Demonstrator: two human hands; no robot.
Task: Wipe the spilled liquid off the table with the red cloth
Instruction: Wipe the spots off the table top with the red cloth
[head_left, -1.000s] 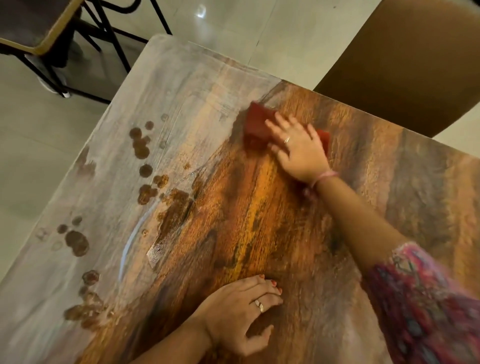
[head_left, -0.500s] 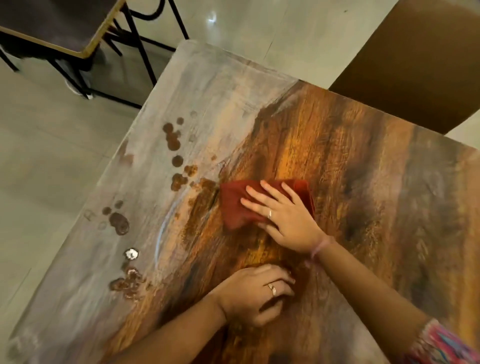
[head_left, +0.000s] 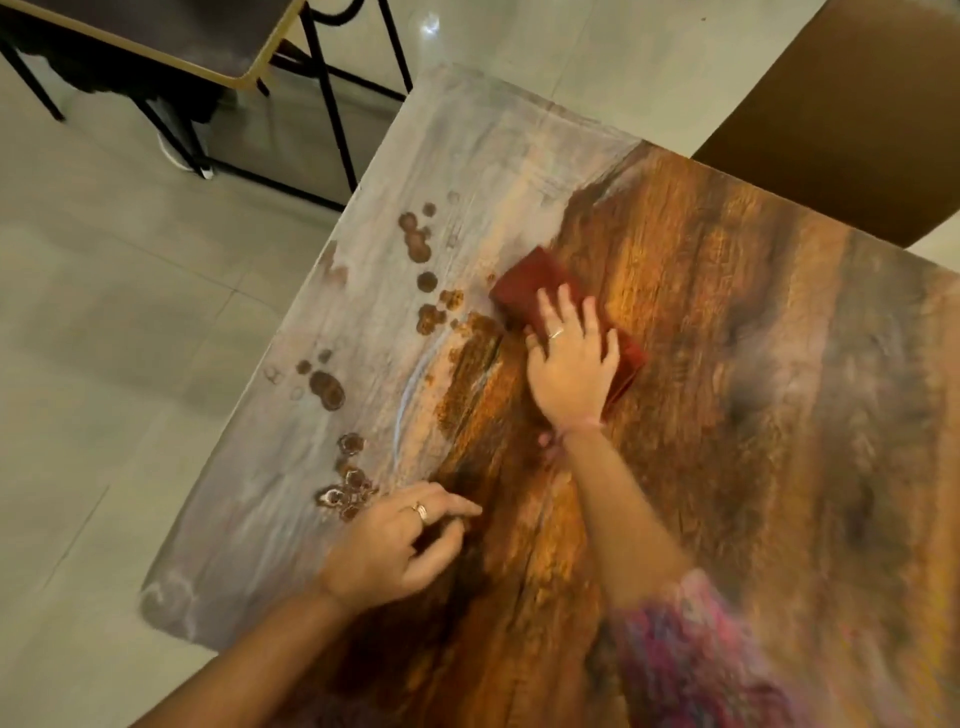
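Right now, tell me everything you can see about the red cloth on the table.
The red cloth is a dark red piece of fabric, apparently folded flat into a rough rectangle lying diagonally on the wood-patterned table. The right hand presses on it with spread, straight fingers, covering its middle; one corner shows beyond the fingertips and an edge beside the palm. It sits just right of the brown spilled droplets, near the streaked patch.
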